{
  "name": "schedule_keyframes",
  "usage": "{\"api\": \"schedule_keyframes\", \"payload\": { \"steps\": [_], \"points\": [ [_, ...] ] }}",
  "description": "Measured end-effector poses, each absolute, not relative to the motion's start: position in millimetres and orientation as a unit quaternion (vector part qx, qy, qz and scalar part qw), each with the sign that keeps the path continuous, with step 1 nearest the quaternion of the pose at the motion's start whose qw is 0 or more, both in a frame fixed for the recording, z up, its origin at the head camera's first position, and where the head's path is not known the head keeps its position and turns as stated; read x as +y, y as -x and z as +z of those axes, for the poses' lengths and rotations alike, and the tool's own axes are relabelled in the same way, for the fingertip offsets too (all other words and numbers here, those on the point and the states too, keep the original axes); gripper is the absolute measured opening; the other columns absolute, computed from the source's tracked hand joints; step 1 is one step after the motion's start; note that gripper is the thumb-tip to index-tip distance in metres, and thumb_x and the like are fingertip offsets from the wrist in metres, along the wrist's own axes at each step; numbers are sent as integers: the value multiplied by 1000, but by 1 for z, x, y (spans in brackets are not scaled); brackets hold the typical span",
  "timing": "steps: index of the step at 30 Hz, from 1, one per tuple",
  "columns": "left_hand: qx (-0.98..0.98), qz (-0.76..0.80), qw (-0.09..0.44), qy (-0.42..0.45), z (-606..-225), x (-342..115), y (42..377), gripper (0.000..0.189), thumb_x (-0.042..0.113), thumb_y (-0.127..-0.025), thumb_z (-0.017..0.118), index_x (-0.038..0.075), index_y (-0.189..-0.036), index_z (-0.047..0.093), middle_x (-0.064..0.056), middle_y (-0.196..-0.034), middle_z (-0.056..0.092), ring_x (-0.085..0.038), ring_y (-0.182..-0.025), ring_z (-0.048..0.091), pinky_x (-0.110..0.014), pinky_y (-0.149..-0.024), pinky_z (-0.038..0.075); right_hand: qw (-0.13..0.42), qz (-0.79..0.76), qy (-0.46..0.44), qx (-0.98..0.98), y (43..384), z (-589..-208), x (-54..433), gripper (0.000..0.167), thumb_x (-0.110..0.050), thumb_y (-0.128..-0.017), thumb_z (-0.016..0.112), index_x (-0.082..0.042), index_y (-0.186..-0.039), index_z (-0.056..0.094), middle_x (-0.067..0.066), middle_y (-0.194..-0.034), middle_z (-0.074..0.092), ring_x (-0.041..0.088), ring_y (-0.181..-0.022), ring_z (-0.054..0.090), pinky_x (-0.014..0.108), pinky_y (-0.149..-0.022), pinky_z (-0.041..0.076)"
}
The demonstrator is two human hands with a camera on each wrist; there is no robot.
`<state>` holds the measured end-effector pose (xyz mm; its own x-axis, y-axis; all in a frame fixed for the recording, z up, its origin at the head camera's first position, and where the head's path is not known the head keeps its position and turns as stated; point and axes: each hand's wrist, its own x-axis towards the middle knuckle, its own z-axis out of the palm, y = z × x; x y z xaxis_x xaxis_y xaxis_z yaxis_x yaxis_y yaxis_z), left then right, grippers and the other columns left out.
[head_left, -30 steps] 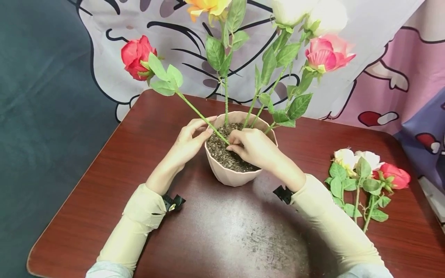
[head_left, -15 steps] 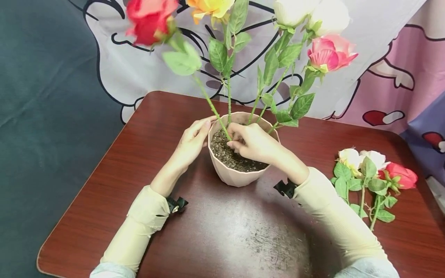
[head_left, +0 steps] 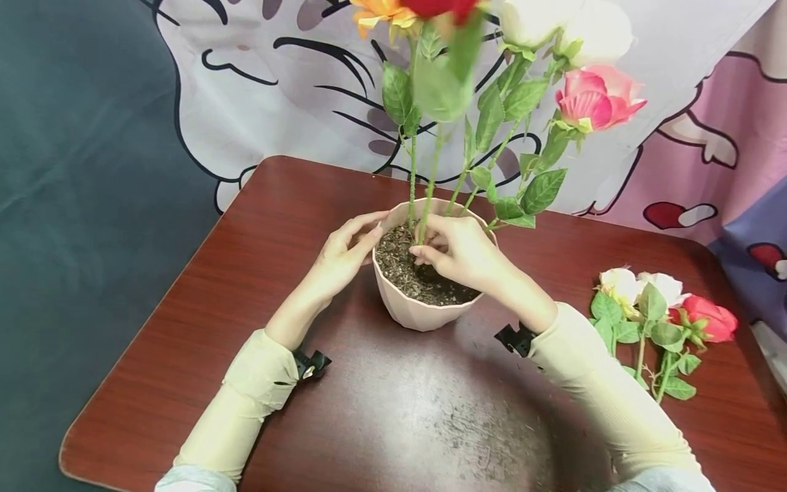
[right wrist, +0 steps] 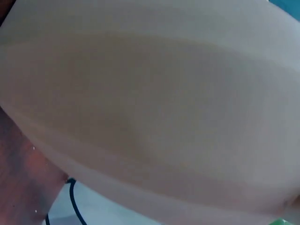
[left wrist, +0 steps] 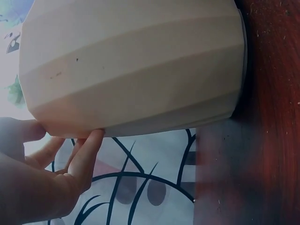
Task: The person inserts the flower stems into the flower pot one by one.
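Note:
The right hand (head_left: 467,254) pinches the green stem of a red rose (head_left: 443,8) low down, close over the soil (head_left: 399,273) in a pale pink flower pot (head_left: 408,309). The bloom is blurred and cut off by the top edge of the head view. At the pot's left rim, the left hand (head_left: 341,263) holds on with thumb and fingers. The left wrist view has those fingertips (left wrist: 97,134) against the faceted outer wall. Only the pot's wall (right wrist: 154,112) fills most of the right wrist view; the right hand's fingers are hidden there.
A yellow-orange rose (head_left: 387,15), white roses (head_left: 593,34) and a pink rose (head_left: 596,99) stand in the pot. Several more roses, including a red one (head_left: 710,319), lie on the right of the brown table (head_left: 203,328). A cartoon-print cloth (head_left: 246,109) hangs behind.
The red rose has swung from leaning far left to nearly upright, its bloom moving up and right. The right hand keeps hold of its stem; the left hand stays at the rim.

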<state>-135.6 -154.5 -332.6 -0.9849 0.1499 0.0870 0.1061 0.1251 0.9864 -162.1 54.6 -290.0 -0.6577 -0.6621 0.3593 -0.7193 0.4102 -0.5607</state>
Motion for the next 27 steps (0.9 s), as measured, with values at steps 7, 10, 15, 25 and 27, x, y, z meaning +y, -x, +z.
{"api": "schedule_keyframes", "payload": {
  "steps": [7,10,15,25,27],
  "points": [
    [755,649,19,-88,-332,-156,133,36,24,-98,50,19,-133,51,-11,-120,52,-19,-101,55,-37,-84,52,74,369,-417,-827,163,-289,51,8,-2,-85,66,1,-87,58,8,-73,69,15,-64,67,23,-57,54],
    [753,652,20,-89,-332,-155,133,36,23,-98,50,19,-133,51,-10,-120,53,-20,-104,56,-37,-85,52,63,349,-424,-834,164,-292,47,7,-1,-84,65,0,-87,58,7,-71,69,13,-63,67,22,-58,54],
    [747,658,21,-95,-330,-154,133,36,19,-97,51,16,-133,51,-11,-120,53,-22,-106,57,-37,-86,52,32,303,-415,-857,166,-296,46,12,1,-81,66,-5,-79,55,3,-64,66,10,-57,62,23,-52,50],
    [754,650,25,-91,-326,-153,134,36,18,-97,51,16,-133,51,-10,-123,53,-22,-109,56,-36,-88,51,22,220,-448,-866,170,-295,39,21,7,-73,64,-10,-74,51,-4,-53,43,10,-54,42,22,-50,34],
    [755,650,27,-88,-326,-152,134,37,17,-97,51,14,-134,50,-11,-122,54,-22,-109,56,-36,-88,51,14,206,-452,-868,170,-296,38,21,7,-73,63,-10,-75,51,-4,-52,43,10,-54,42,22,-51,33]
  ]
}}
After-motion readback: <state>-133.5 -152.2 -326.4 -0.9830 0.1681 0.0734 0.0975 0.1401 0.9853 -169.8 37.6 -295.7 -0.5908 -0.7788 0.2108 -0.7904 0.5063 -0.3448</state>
